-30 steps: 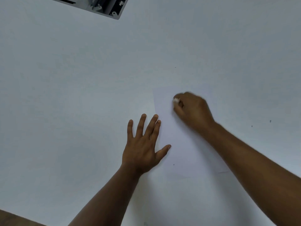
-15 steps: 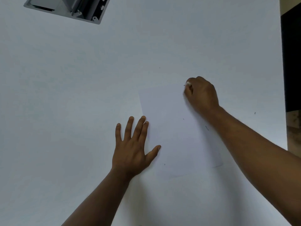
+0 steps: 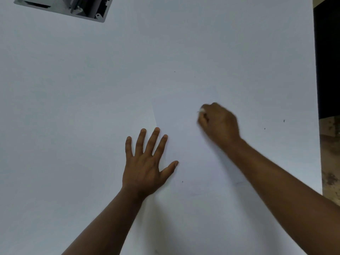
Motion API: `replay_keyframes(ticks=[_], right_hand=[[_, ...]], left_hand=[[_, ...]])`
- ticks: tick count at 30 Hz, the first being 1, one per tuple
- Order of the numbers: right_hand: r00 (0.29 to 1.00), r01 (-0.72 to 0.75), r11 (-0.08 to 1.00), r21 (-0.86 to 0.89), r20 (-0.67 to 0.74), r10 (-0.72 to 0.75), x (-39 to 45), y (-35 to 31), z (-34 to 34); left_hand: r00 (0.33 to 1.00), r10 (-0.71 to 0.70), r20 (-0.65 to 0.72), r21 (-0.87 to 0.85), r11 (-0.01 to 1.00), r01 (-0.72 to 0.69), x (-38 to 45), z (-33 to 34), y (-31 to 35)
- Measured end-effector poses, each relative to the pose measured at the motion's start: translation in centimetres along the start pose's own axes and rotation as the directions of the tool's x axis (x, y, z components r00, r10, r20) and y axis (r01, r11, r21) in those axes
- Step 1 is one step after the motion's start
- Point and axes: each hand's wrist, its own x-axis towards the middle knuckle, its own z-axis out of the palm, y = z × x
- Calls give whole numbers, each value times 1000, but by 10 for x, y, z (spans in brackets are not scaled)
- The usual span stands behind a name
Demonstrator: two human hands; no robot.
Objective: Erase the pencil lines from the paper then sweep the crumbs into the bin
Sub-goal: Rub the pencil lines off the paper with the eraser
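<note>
A small white eraser [image 3: 202, 110] is being gripped in the curled fingers of the right hand [image 3: 219, 124], and only its pale tip is being shown past the knuckles. Against the frame of half a second ago, the right hand is being seen lower and nearer the middle of the sheet of paper [image 3: 191, 157], where it had been held at the sheet's far right corner; its outline is being blurred. The left hand [image 3: 145, 162] is being kept flat as before, fingers straight and spread, pressed across the paper's left edge with the thumb laid on the sheet. The paper is being held down on the white worktop [image 3: 73, 107], its left border just visible beyond the left fingertips. The eraser is being held at the far side of the right hand, over the upper half of the sheet and well apart from the left hand. A few dark crumbs [image 3: 182, 181] are being left scattered on the paper and the worktop. A grey bin [image 3: 97, 14] is being cut off at the top left corner.
</note>
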Motion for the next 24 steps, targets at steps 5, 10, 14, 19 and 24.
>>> replay_keyframes(ticks=[5,10,14,19,24], right_hand=[[987,-159,987,3,-11,159,12,33,-16],[994,96,973,208,33,-105,-5,-58,8],[961,209,952,223,134,-242,2,-86,23],[996,70,994,89,45,-75,44,-13,10],[971,-235,972,-21,26,236,68,79,-14]], left_hand=[[1000,1,1,8,1000,-1,0,0,0],[1000,14,-5,3,1000,-14,1,0,-1],[1000,22,-1,12,1000,-22,2,1,-1],[1000,14,-9,0,1000,-14,0,2,-1],[1000,20,-1,-1,1000,-20,2,1,-1]])
